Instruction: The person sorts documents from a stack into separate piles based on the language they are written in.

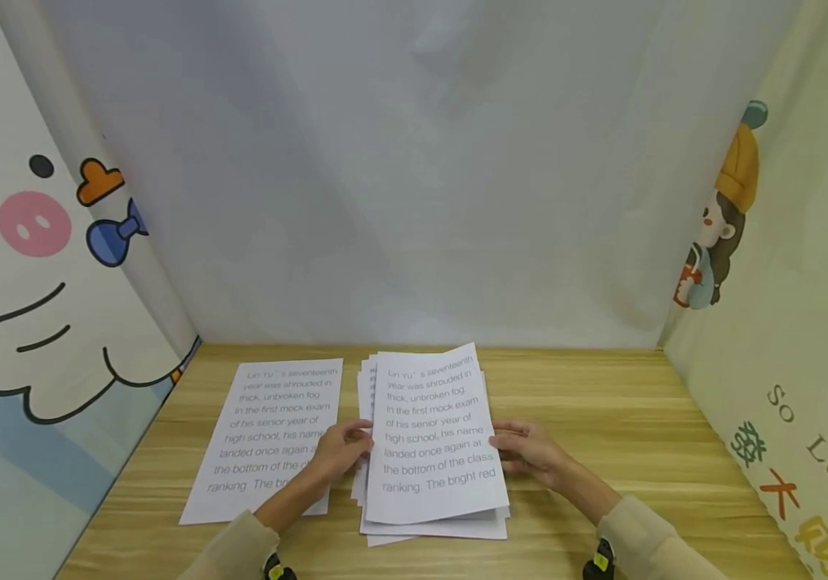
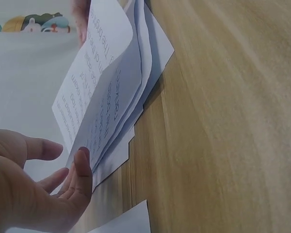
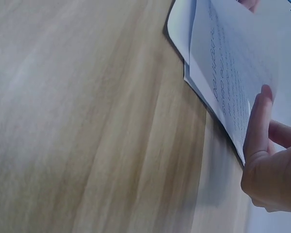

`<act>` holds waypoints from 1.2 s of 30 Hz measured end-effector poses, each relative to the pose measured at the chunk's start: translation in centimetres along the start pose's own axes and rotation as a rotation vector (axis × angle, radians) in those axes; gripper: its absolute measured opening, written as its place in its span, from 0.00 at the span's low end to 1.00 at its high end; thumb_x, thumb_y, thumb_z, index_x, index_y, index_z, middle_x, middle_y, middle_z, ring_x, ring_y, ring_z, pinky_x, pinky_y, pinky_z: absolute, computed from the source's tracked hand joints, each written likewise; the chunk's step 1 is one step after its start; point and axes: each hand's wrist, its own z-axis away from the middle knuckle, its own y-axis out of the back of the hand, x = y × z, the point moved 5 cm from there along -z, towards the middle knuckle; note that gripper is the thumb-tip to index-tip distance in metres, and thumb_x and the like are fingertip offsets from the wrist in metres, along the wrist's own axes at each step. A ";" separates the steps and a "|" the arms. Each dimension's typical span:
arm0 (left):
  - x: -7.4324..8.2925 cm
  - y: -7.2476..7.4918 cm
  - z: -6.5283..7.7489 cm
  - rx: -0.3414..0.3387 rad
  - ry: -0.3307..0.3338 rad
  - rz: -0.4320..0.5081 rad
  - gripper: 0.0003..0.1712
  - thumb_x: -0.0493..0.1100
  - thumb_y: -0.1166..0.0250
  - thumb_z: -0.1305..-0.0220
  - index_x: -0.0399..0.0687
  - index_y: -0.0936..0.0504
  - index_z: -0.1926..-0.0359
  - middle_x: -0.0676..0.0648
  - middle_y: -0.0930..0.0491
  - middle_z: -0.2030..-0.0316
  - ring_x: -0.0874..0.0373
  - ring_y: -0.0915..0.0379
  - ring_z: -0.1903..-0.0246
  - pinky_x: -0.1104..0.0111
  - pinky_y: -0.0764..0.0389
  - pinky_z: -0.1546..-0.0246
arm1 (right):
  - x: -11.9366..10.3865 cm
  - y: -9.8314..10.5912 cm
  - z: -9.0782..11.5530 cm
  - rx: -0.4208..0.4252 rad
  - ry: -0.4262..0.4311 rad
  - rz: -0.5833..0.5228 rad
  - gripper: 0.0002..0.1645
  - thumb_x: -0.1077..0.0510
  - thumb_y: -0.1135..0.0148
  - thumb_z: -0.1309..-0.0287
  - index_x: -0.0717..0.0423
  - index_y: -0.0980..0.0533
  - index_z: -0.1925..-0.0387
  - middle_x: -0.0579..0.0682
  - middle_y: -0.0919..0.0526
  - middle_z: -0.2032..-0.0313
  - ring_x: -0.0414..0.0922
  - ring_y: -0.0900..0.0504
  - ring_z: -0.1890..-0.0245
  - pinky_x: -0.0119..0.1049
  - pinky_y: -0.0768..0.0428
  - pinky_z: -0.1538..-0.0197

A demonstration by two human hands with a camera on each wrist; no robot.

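Note:
A printed sheet of paper (image 1: 428,459) is raised over a loosely aligned stack of papers (image 1: 434,529), its edges bowed. My left hand (image 1: 345,449) holds the sheet near the middle of its left side; in the left wrist view the thumb is on the printed side and the curled fingers (image 2: 82,167) are underneath. On the opposite edge, my right hand (image 1: 530,453) pinches the sheet, thumb tip over the margin. The right index finger (image 3: 260,119) shows along the paper's edge in the right wrist view. Gaps between the sheet and those below appear in both wrist views.
Another printed sheet (image 1: 254,459) lies flat left of the stack, partly beneath my left forearm. The wood-grain table (image 1: 602,387) meets a pale back wall (image 1: 414,201). Decorated panels with cartoon figures (image 1: 711,242) stand on either side.

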 end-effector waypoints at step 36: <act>-0.3 1.8 0.4 0.081 -0.007 0.210 0.29 0.32 0.38 0.37 0.38 0.25 0.34 0.39 0.19 0.47 0.56 0.20 0.57 0.66 0.17 0.55 | -1.4 -1.3 0.3 0.064 -0.028 -0.051 0.39 0.60 0.38 0.32 0.70 0.41 0.26 0.48 0.12 0.56 0.39 0.14 0.61 0.28 0.15 0.60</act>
